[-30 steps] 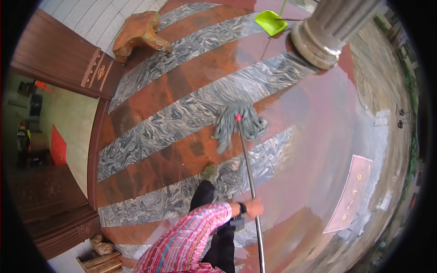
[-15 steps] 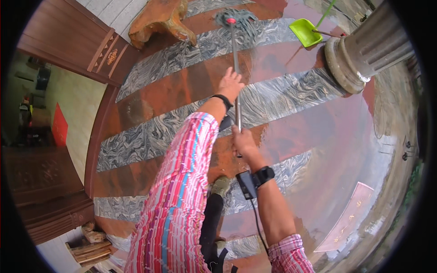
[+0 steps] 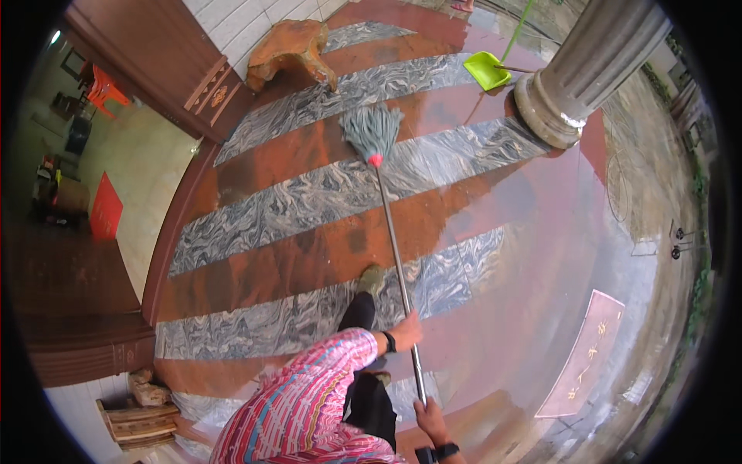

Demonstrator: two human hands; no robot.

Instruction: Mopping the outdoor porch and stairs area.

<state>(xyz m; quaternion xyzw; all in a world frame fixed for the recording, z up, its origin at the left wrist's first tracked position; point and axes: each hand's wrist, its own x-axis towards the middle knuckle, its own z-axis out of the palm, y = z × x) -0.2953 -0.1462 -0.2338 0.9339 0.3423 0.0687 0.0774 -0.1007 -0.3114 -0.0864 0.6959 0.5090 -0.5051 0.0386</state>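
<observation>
A string mop with grey strands, a red collar and a long metal handle lies with its head on the wet striped floor. My left hand is closed around the handle partway down, a dark band on its wrist. Nearer to me, my right hand grips the handle by its end; a watch and a small black box sit at that wrist. My left arm, in a pink striped sleeve, is bent close to my body.
At the far right, a green dustpan stands beside a grey column. A wooden stump stool is by the far wall. The doorway with dark wooden panels lies left; a pink mat lies right.
The mop head has come nearer across the floor, its strands now trailing behind the collar. Both hands have drawn back toward my body with the handle, and my left arm has bent.
</observation>
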